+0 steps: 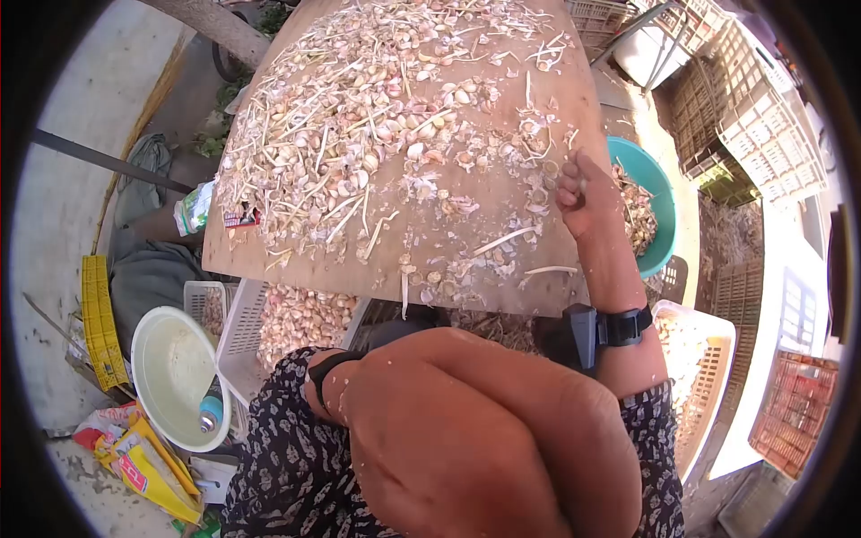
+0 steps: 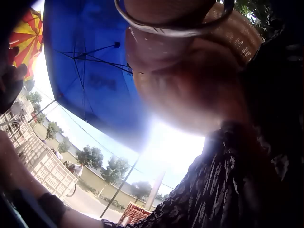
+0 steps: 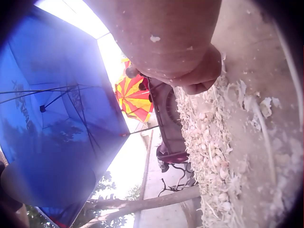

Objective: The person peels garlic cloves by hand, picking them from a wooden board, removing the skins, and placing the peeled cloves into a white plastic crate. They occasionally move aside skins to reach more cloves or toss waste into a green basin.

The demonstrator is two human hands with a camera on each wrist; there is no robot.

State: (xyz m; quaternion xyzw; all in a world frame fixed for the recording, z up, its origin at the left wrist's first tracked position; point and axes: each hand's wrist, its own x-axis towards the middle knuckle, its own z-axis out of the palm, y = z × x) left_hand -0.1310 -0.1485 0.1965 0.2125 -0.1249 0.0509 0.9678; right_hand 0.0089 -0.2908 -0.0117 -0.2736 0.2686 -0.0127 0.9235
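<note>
Garlic cloves (image 1: 368, 143) lie heaped with dry stalks and skins across a wooden board (image 1: 529, 291). Over the board's right edge is my right hand (image 1: 585, 193), fingers curled in toward the palm, with no object showing in it. Beside it, a teal basin (image 1: 665, 211) holds skins and stalk scraps. The right wrist view shows the same curled hand (image 3: 202, 71) close above the scraps. My left arm (image 1: 448, 421) is bent up across the lap. In the left wrist view, the left hand (image 2: 154, 50) is dim beyond a bangle, raised near a straw hat; its fingers are hidden.
Below the board's near edge stands a white crate (image 1: 238, 336) of garlic cloves. A pale green basin (image 1: 170, 363) with a blue bottle is at the left. Another crate (image 1: 713, 394) sits by the right elbow, and stacked crates (image 1: 762, 125) stand behind.
</note>
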